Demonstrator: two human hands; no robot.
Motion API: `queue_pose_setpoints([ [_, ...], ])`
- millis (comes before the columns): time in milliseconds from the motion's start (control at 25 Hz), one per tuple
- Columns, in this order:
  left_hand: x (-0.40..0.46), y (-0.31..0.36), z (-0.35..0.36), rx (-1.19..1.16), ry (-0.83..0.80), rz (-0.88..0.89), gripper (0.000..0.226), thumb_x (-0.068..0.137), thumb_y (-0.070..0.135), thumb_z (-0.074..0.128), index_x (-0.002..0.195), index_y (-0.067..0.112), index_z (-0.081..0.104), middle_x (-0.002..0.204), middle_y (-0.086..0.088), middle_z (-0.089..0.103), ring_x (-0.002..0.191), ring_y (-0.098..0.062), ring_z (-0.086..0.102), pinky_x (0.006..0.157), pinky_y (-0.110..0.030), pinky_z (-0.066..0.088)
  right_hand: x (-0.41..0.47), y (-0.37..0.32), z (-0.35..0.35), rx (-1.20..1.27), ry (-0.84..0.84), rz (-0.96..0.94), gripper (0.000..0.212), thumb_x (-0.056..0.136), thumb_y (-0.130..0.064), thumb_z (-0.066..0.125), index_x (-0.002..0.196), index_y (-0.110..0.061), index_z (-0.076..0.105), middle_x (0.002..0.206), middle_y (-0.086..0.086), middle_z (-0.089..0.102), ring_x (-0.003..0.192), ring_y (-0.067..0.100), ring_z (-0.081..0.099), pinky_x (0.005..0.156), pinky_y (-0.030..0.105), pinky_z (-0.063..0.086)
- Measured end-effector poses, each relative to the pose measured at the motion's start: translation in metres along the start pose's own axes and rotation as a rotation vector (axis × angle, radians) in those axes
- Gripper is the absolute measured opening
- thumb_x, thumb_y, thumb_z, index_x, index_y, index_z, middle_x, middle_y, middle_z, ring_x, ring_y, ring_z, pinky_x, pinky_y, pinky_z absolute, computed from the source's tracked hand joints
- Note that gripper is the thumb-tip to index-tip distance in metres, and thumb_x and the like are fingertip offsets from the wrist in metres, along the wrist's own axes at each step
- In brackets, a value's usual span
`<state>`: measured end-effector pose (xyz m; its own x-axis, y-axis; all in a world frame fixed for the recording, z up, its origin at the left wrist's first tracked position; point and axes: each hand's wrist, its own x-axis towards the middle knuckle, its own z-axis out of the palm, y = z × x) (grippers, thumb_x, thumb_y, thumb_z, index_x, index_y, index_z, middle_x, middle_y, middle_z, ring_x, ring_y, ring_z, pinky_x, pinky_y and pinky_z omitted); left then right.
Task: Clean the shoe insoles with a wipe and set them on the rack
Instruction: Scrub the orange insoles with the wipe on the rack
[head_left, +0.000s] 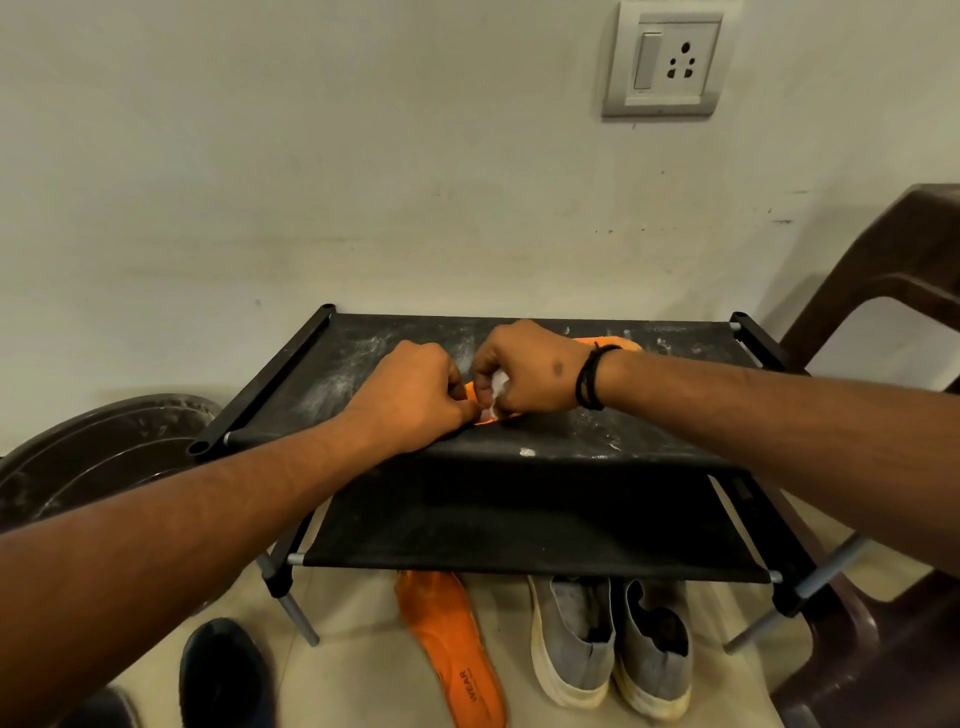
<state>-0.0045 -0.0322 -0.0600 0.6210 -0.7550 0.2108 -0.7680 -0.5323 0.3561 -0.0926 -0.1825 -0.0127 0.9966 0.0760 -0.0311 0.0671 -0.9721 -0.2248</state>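
Observation:
An orange insole lies on the dusty black top shelf of the shoe rack, mostly hidden under my hands. My left hand pinches its near end against the shelf. My right hand is closed around a white wipe and presses it on the insole. A second orange insole lies on the floor under the rack's front edge.
A pair of grey slip-on shoes stands on the floor right of the loose insole. A dark round tub sits at the left, a brown plastic chair at the right, a dark shoe bottom left. The wall is right behind the rack.

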Motion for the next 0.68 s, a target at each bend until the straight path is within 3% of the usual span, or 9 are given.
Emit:
queue_pose_setpoints([
  [80,0.000,0.000,-0.001,-0.003,0.000,-0.004,0.021,0.081,0.038,0.078,0.072,0.018,0.078,0.065,0.001,0.071,0.055,-0.012,0.065,0.059,-0.037,0.057,0.001,-0.004,0.001,0.038,0.007,-0.017,0.014,0.073,-0.005,0.072,0.074,-0.018,0.068,0.075,-0.005,0.066,0.072,0.009,0.060,0.063,0.026,0.050],
  [200,-0.001,0.000,-0.002,-0.029,-0.016,0.001,0.020,0.081,0.041,0.079,0.074,0.022,0.080,0.072,0.005,0.074,0.062,-0.009,0.067,0.065,-0.036,0.059,-0.002,0.004,-0.005,-0.001,-0.004,0.037,0.013,0.070,-0.010,0.077,0.075,-0.018,0.069,0.070,-0.011,0.060,0.067,0.005,0.054,0.055,0.019,0.039],
  [360,-0.001,0.001,-0.002,-0.065,-0.027,-0.013,0.023,0.080,0.044,0.081,0.073,0.022,0.079,0.087,0.005,0.078,0.074,-0.007,0.069,0.073,-0.036,0.060,-0.003,0.026,-0.020,-0.166,-0.095,0.146,0.009,0.075,-0.008,0.072,0.084,-0.008,0.072,0.087,0.006,0.070,0.082,0.022,0.063,0.061,0.025,0.047],
  [440,-0.001,0.001,-0.002,-0.065,-0.025,-0.016,0.024,0.080,0.044,0.081,0.075,0.021,0.080,0.089,0.004,0.078,0.075,-0.007,0.070,0.074,-0.036,0.060,-0.003,0.030,-0.025,-0.180,-0.130,0.173,0.008,0.075,-0.008,0.074,0.081,-0.012,0.071,0.090,0.004,0.070,0.084,0.021,0.062,0.061,0.023,0.047],
  [560,-0.001,0.002,-0.002,-0.062,-0.030,-0.013,0.025,0.080,0.044,0.081,0.077,0.019,0.081,0.085,0.004,0.078,0.072,-0.007,0.069,0.072,-0.034,0.060,-0.006,0.025,-0.015,-0.093,-0.030,0.123,0.014,0.070,-0.010,0.077,0.073,-0.021,0.069,0.076,-0.008,0.064,0.078,0.014,0.059,0.056,0.021,0.042],
  [680,-0.002,0.002,-0.001,-0.036,-0.024,-0.011,0.026,0.079,0.043,0.080,0.071,0.019,0.079,0.070,0.003,0.074,0.060,-0.011,0.066,0.063,-0.036,0.059,-0.005,0.009,0.001,0.096,0.057,0.042,0.011,0.070,-0.014,0.078,0.074,-0.021,0.071,0.077,-0.008,0.067,0.075,0.008,0.060,0.063,0.023,0.048],
])
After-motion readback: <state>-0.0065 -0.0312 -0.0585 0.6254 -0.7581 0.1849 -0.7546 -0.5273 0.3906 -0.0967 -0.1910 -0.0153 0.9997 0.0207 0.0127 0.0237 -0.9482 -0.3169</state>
